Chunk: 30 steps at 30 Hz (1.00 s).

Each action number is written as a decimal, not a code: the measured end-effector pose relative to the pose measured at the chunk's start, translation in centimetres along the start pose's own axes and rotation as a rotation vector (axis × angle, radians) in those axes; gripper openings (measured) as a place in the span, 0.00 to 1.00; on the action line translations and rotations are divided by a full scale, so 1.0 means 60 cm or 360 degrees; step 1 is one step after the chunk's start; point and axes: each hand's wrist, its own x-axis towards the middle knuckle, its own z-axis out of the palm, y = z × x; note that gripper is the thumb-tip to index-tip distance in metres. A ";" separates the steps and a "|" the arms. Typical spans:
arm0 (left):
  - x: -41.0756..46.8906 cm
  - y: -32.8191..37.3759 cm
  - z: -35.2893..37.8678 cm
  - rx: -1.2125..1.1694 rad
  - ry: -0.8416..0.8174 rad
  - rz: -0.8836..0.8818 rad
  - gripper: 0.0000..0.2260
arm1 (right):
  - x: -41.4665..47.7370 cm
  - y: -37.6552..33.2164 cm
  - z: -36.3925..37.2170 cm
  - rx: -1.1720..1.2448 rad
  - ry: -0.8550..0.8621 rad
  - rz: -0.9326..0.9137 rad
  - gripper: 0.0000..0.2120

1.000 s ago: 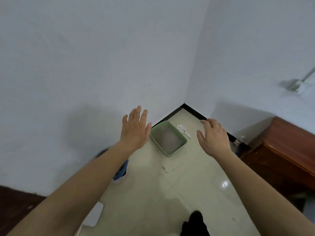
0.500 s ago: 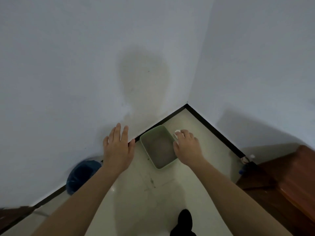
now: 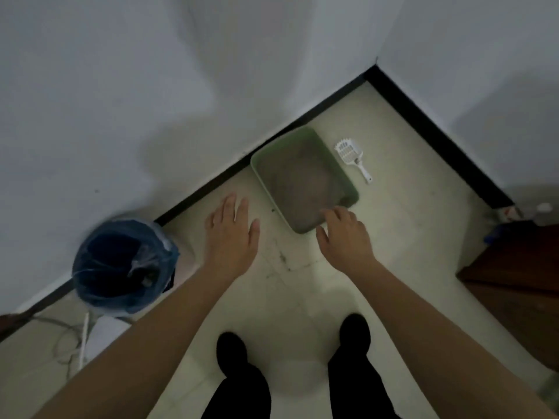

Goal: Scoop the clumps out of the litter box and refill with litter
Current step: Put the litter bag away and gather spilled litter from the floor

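Left hand (image 3: 231, 234), right hand (image 3: 344, 237) lower now, empty, fingers apart. Right hand overlaps green rectangular plastic litter box (image 3: 257, 172) rim; white slotted plastic scoop (image 3: 352, 160) beyond, my likely next grab.

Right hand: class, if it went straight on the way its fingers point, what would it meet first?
The right hand would probably meet the green litter box at its near rim, though depth is unclear.

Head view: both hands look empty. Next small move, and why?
Probably reach the right hand past the litter box and grip the white scoop by its handle. The right hand and the left hand are open and hold nothing, and the scoop lies untouched on the floor beside the box, on the right hand's side.
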 end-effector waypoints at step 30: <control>0.149 -0.325 0.816 0.0259 -0.0010 0.0117 0.22 | 0.409 0.049 0.774 -0.0190 -0.0155 -0.0529 0.31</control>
